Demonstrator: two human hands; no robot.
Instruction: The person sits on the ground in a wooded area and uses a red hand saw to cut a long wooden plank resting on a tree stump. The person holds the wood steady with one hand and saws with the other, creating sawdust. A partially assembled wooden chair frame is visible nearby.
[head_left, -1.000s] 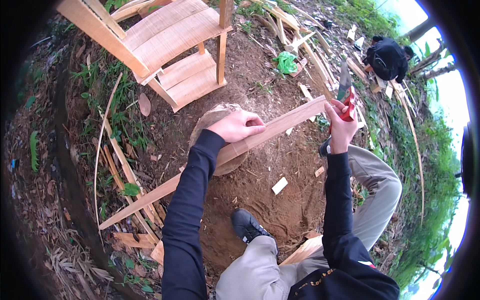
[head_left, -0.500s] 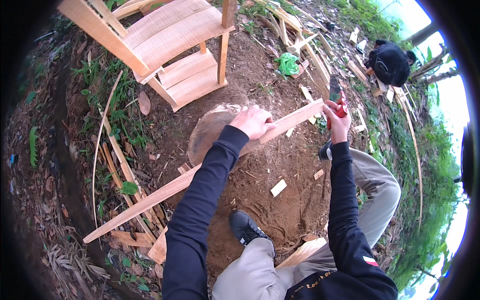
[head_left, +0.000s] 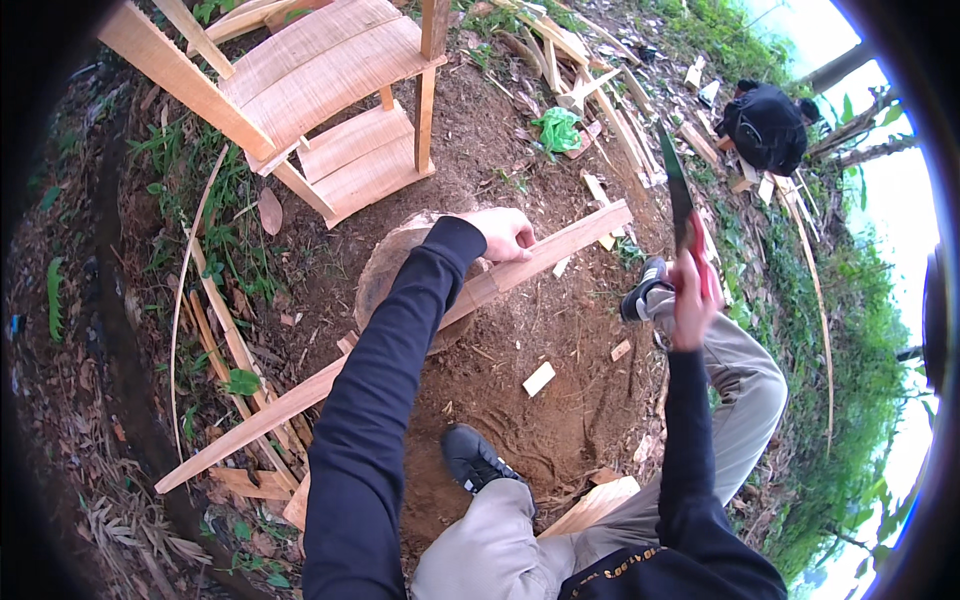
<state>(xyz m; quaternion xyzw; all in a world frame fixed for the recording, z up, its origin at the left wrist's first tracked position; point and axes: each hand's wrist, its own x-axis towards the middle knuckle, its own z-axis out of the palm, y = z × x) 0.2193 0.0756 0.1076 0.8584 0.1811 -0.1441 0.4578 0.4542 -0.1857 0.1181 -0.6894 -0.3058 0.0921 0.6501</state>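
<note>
A long, narrow wooden batten (head_left: 580,237) lies slantwise across a round log stump (head_left: 385,268), its left end reaching down past my left forearm. My left hand (head_left: 503,236) is closed on the batten over the stump, fingers bent around its upper edge. Off the batten's right end, my right hand (head_left: 692,300) grips the red handle of a handsaw (head_left: 679,190). The saw's dark blade points up and away, apart from the wood. My left forearm hides part of the batten and stump.
A wooden shelf-like frame (head_left: 330,60) stands beyond the stump at the left. Long wood strips (head_left: 235,340) lie at the left, with more offcuts at the back. A green plastic bag (head_left: 558,130) and a black backpack (head_left: 766,128) are farther off. Small wood scraps (head_left: 538,379) dot the soil.
My right hand has left the batten's right end and drawn back toward me with the saw, whose blade now shows more fully. The left hand stays on the batten.
</note>
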